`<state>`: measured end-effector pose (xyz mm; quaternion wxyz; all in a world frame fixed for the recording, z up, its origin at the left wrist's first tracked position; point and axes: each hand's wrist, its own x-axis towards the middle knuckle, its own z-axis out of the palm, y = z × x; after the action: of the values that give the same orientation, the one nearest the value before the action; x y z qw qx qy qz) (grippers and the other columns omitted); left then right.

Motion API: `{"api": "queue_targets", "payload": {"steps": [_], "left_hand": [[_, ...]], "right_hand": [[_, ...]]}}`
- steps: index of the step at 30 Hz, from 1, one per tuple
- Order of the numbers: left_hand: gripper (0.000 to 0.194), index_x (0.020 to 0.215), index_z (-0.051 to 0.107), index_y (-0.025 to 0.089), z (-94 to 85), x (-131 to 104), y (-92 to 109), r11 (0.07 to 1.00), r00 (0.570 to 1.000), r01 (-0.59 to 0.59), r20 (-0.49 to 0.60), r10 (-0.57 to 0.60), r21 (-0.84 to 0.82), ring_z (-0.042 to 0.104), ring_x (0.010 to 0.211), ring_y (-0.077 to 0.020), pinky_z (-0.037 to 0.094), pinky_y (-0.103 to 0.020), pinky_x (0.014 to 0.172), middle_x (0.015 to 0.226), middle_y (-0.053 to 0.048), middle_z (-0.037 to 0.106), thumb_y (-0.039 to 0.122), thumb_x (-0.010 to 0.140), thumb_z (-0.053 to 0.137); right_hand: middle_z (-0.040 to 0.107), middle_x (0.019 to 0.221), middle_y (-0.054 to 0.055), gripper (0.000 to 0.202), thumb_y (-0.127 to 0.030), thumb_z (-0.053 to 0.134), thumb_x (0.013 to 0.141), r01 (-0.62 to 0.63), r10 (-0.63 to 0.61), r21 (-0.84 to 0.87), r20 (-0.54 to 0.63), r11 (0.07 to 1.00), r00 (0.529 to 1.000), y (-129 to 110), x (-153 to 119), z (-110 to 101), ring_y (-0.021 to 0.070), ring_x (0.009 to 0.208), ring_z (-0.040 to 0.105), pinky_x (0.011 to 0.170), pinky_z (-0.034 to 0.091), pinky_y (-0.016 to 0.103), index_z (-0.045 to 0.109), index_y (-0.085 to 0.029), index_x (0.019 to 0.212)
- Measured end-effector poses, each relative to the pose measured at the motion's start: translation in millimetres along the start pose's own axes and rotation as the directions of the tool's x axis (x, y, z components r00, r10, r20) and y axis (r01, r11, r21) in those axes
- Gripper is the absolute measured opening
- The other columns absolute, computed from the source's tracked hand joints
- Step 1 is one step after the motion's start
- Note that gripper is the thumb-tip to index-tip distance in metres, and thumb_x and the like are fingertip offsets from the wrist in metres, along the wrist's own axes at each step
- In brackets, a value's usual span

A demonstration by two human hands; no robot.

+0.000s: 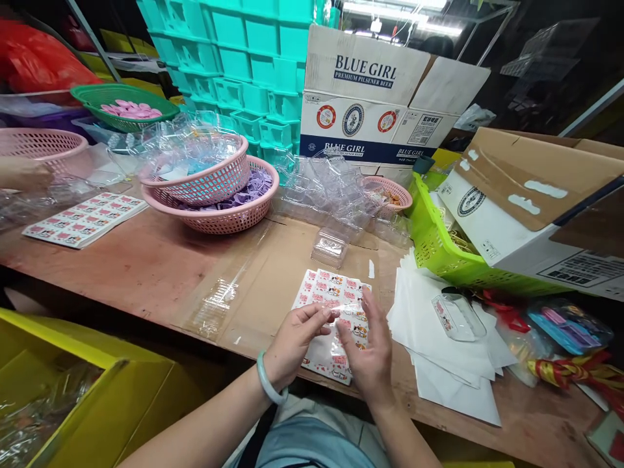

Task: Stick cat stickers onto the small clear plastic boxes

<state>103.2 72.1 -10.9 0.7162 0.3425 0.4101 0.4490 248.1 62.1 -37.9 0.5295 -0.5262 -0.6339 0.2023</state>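
Both hands are over a stack of sticker sheets [312, 300] printed with cartoon cats and red lettering. Between them is a clear plastic box [349, 313], its outline hard to make out against the print. My left hand [299, 335], with a pale green bangle on its wrist, pinches the box's left side between thumb and fingers. On the other side, my right hand [373, 351] curves thumb and fingers around it. Just beyond the sheets lies a clear plastic box [330, 247]. To the right, a clear box with a sticker [455, 316] rests on white paper sheets [439, 364].
Pink baskets [214, 224] hold purple pieces and clear packaging. Clear plastic shells [326, 188] pile up before a beer carton [361, 97]. A lime basket [433, 240] bears another carton [517, 188]. More sticker sheets [85, 218] lie left, near a person's arm [22, 174]. Yellow bin [97, 351] stands front left.
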Motion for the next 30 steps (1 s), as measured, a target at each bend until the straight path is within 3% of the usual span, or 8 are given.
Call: {"api": "queue_targets", "payload": {"steps": [5, 10, 13, 15, 18, 23, 27, 30], "left_hand": [[0.028, 0.078, 0.073, 0.016, -13.2, 7, 0, 0.928, 0.982, -0.178, 0.114, 0.148, 0.328, 0.059, 0.085, -0.0198, 0.043, -0.03, 0.082, 0.085, -0.008, 0.07, 0.042, 0.08, 0.065], [0.029, 0.072, 0.069, 0.016, -27.1, 24, 3, 0.816, 0.947, -0.281, 0.008, 0.321, 0.506, 0.059, 0.077, -0.0206, 0.045, -0.031, 0.073, 0.076, -0.007, 0.066, 0.043, 0.081, 0.062], [0.032, 0.095, 0.066, 0.018, -22.3, 54, 11, 0.642, 0.819, -0.355, -0.105, 0.564, 0.68, 0.057, 0.1, -0.0267, 0.044, -0.037, 0.088, 0.101, -0.011, 0.065, 0.045, 0.077, 0.066], [0.061, 0.122, 0.054, 0.021, -10.1, 85, 16, 0.502, 0.725, -0.372, -0.094, 0.683, 0.781, 0.04, 0.127, -0.0331, 0.03, -0.047, 0.105, 0.133, -0.016, 0.049, 0.047, 0.07, 0.073], [0.09, 0.135, 0.04, 0.026, 9.4, 137, 22, 0.425, 0.727, -0.29, -0.092, 0.681, 0.857, 0.016, 0.139, -0.0404, 0.009, -0.058, 0.11, 0.152, -0.016, 0.022, 0.05, 0.057, 0.081], [0.086, 0.13, 0.042, 0.025, 1.7, 177, 31, 0.521, 0.771, -0.222, -0.178, 0.611, 0.824, 0.029, 0.13, -0.0403, 0.021, -0.056, 0.107, 0.136, -0.017, 0.035, 0.034, 0.054, 0.082], [0.076, 0.125, 0.039, 0.022, -26.7, 155, 49, 0.69, 0.664, -0.447, -0.305, 0.682, 0.569, 0.039, 0.124, -0.0278, 0.03, -0.042, 0.107, 0.128, -0.012, 0.039, 0.036, 0.061, 0.077], [0.067, 0.122, 0.039, 0.024, -34.4, 128, 57, 0.803, 0.746, -0.552, -0.297, 0.596, 0.225, 0.043, 0.12, -0.0231, 0.035, -0.038, 0.104, 0.128, -0.01, 0.041, 0.038, 0.066, 0.074]], "right_hand": [[0.068, 0.076, 0.003, 0.028, -0.044, 0.066, 0.081, -0.497, 0.406, 0.268, 0.33, 0.825, 0.852, 6, 18, -8, 0.017, 0.069, 0.063, 0.064, 0.054, 0.029, 0.07, -0.017, 0.086], [0.066, 0.071, 0.001, 0.023, -0.04, 0.072, 0.075, -0.389, 0.368, 0.291, 0.128, 0.874, 0.921, 4, 46, 1, 0.0152, 0.066, 0.057, 0.063, 0.048, 0.027, 0.072, -0.017, 0.077], [0.064, 0.07, 0.0, 0.027, -0.043, 0.071, 0.074, -0.326, 0.405, 0.385, -0.146, 0.863, 0.902, 13, 73, 3, 0.0127, 0.061, 0.055, 0.061, 0.048, 0.027, 0.069, -0.017, 0.081], [0.063, 0.071, -0.001, 0.029, -0.045, 0.071, 0.074, -0.275, 0.394, 0.423, -0.225, 0.863, 0.891, 18, 89, 2, 0.0114, 0.06, 0.055, 0.062, 0.049, 0.027, 0.067, -0.018, 0.084], [0.063, 0.08, 0.001, 0.03, -0.046, 0.07, 0.075, -0.247, 0.331, 0.376, -0.177, 0.893, 0.927, 19, 99, 1, 0.0111, 0.061, 0.055, 0.063, 0.05, 0.027, 0.066, -0.019, 0.088], [0.058, 0.089, 0.003, 0.029, -0.045, 0.068, 0.077, -0.196, 0.236, 0.185, -0.227, 0.963, 0.945, 38, 88, -8, 0.013, 0.07, 0.055, 0.068, 0.05, 0.028, 0.068, -0.018, 0.088], [0.06, 0.096, 0.004, 0.032, -0.042, 0.068, 0.078, -0.209, 0.258, 0.223, -0.225, 0.952, 0.94, 48, 88, -14, 0.0132, 0.074, 0.057, 0.075, 0.05, 0.03, 0.065, -0.02, 0.102], [0.054, 0.122, 0.009, 0.065, -0.039, 0.074, 0.073, -0.196, 0.242, 0.301, -0.125, 0.933, 0.962, 36, 98, -4, 0.0169, 0.091, 0.061, 0.086, 0.05, 0.034, 0.046, -0.027, 0.13]]}}
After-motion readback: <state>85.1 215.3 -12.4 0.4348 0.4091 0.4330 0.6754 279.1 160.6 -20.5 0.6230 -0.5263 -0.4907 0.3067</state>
